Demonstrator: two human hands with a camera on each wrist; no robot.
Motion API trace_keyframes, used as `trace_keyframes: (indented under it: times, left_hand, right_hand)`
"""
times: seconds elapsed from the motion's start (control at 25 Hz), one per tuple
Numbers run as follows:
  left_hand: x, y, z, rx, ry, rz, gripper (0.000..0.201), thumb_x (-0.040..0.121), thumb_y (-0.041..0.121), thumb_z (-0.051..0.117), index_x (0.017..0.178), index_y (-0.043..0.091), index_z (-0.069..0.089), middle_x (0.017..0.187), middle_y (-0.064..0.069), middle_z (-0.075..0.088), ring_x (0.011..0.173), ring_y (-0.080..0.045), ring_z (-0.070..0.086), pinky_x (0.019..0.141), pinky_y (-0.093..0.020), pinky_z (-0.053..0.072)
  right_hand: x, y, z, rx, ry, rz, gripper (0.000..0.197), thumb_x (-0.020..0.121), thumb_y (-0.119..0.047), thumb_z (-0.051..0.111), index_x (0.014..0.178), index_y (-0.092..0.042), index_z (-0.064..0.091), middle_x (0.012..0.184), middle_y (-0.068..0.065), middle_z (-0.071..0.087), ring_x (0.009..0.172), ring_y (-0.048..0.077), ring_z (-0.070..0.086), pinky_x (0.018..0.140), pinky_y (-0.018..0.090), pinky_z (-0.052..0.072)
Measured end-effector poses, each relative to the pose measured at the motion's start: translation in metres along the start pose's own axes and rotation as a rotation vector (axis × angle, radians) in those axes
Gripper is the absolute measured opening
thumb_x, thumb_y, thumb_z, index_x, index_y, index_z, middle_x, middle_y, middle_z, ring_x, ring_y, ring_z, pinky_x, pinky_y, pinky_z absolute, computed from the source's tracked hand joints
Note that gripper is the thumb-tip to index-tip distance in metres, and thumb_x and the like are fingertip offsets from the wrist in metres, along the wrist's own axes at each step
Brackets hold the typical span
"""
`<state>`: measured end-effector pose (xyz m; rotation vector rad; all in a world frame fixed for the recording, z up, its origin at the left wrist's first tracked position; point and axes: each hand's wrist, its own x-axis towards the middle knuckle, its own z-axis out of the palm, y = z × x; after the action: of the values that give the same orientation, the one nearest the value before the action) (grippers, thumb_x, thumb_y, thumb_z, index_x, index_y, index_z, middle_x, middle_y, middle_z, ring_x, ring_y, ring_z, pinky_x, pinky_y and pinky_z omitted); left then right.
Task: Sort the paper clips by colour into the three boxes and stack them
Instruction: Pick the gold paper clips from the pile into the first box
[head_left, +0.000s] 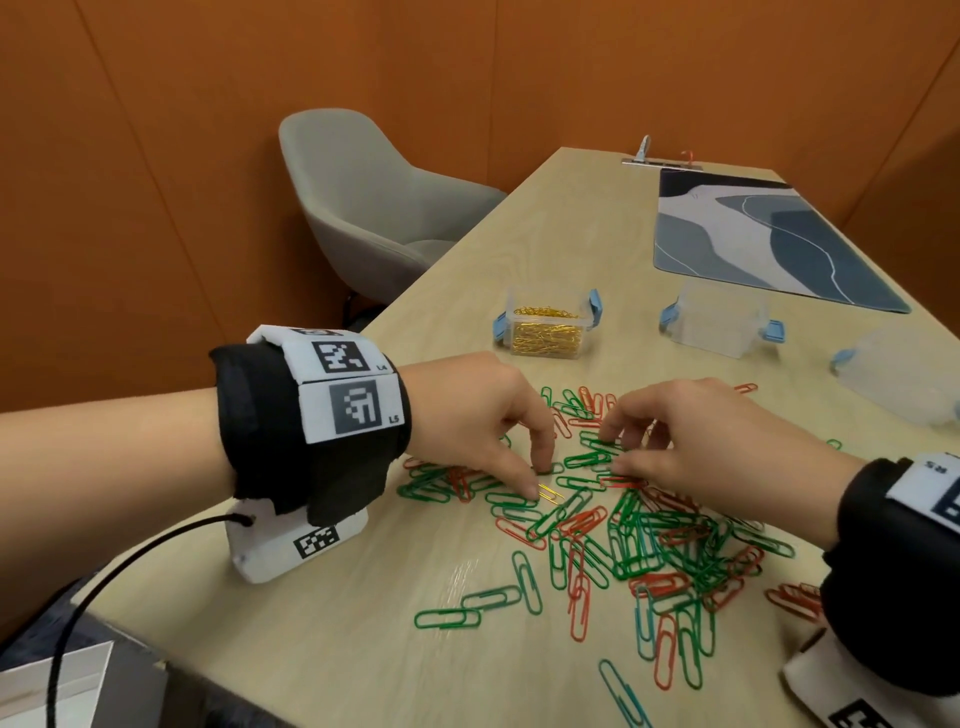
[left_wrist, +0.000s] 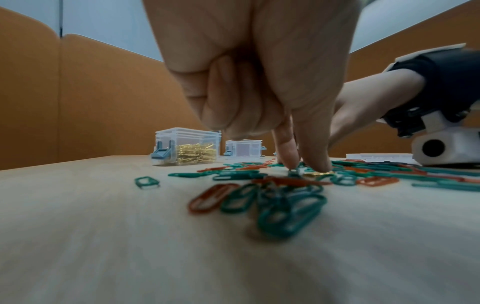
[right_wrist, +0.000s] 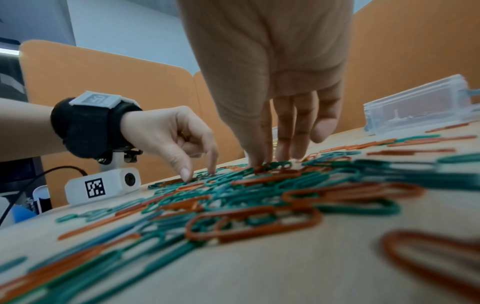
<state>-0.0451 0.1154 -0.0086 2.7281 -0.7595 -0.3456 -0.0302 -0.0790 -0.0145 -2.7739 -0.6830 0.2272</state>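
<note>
- Head view: the pale wood-grain table carries a loose heap of green and red clips, thin coated-wire loops, lying between the two hands.
- The left hand is bent down at the heap's left edge, thumb and forefinger tips set on either side of one thin gold clip; whether the clip is actually pinched cannot be told here.
- The right hand lies over the heap's far side, fingers spread and lowered onto green clips, gripping nothing.
- Beyond the heap stands the gold-clip box, clear rigid plastic with blue latches, about half full of shiny gold wire.
- To the right of that box sits an empty box of the same make, and a third box lies at the frame's right edge.
- Behind the boxes: a blue-grey patterned mat; off the table's left side, a grey shell chair.
- Left wrist view: thumb and forefinger press down beside the gold clip; the other fingers are curled into the palm.
- Right wrist view: the right hand's fingers reach straight down, tips touching the heap.
</note>
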Motion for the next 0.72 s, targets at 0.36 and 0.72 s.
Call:
trace_keyframes:
  times: [0.36,0.72]
  left_hand:
    - [0.004,0.001,0.004,0.058,0.016,-0.082,0.017,0.087,0.034,0.060,0.093,0.019,0.067,0.051,0.010,0.040,0.052,0.010,0.045,0.051,-0.007,0.034]
    - [-0.002,0.003,0.000,-0.041,0.032,-0.084,0.018,0.076,0.040,0.071,0.089,0.027,0.071,0.039,0.020,0.045,0.048,0.003,0.043,0.051,-0.013,0.031]
  right_hand:
    - [0.000,0.018,-0.006,-0.086,0.081,0.126,0.019,0.085,-0.015,0.055,0.085,-0.028,0.069,0.087,-0.007,0.070,0.078,0.012,0.063,0.072,0.026,0.050]
    - [-0.003,0.011,-0.007,-0.068,0.005,0.021,0.015,0.087,-0.019,0.059,0.095,-0.028,0.069,0.093,-0.010,0.067,0.083,0.008,0.060,0.063,0.012,0.039]
